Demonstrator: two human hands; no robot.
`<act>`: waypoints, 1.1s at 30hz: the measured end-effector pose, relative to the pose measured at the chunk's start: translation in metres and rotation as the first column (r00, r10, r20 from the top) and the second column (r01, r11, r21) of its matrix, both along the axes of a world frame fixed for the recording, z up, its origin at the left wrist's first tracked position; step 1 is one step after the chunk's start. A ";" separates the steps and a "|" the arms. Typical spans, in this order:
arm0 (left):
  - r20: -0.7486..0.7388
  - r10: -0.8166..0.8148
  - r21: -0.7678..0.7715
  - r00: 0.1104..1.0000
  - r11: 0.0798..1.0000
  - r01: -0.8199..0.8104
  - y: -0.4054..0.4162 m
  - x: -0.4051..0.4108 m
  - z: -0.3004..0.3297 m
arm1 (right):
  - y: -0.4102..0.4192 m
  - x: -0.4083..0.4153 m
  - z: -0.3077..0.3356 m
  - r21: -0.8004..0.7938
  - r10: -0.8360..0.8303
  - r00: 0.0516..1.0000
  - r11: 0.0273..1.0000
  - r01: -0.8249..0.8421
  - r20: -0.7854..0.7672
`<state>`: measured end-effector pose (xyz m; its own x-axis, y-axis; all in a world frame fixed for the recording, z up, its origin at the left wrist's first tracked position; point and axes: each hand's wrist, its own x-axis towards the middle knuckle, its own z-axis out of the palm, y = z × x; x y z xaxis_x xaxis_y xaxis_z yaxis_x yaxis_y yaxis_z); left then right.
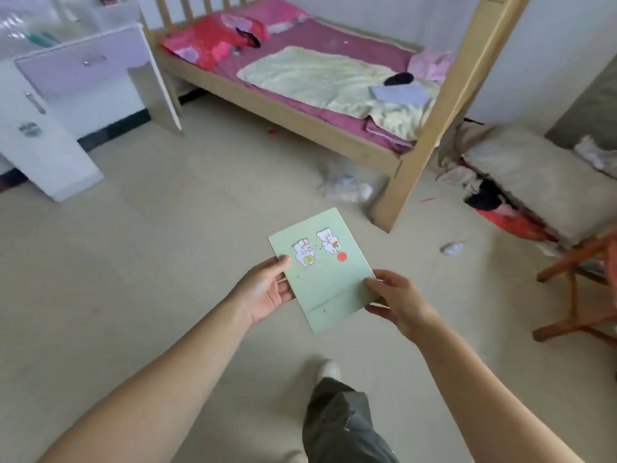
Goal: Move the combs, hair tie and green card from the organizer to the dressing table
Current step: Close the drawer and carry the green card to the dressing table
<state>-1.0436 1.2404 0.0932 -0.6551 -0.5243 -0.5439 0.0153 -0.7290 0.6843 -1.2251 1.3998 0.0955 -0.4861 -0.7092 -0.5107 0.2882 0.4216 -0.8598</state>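
A pale green card with two bear stickers and a red dot hangs in mid-air above the floor, face up. My left hand grips its left edge, thumb on top. My right hand pinches its right edge near the lower corner. The white and lilac dressing table stands at the upper left, with its top partly in view and blurred. No combs, hair tie or organizer can be made out.
A wooden bed with pink bedding and a yellow blanket fills the top centre. Its post stands just beyond the card. A cushion and clothes pile lie right, by a red-brown wooden chair frame. Crumpled plastic litters the floor.
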 end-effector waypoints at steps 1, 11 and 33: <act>-0.002 0.042 0.005 0.999 0.999 -0.042 -0.020 0.004 -0.002 | -0.030 -0.004 -0.004 -0.012 0.031 0.999 0.999 -0.031 0.014; -0.032 0.383 -0.077 0.923 0.920 -0.384 -0.257 0.029 0.013 | -0.367 -0.059 0.014 -0.133 0.392 0.918 0.914 -0.382 0.054; 0.283 0.564 -0.364 0.776 0.811 -0.457 -0.774 0.122 0.036 | -0.973 0.069 0.034 -0.080 0.564 0.785 0.797 -0.599 -0.256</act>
<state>-0.9212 0.4662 0.1288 -0.0317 -0.8782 -0.4773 0.0475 -0.4783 0.8769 -1.1561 0.4268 0.1296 -0.0383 -0.9496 -0.3110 -0.1626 0.3130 -0.9357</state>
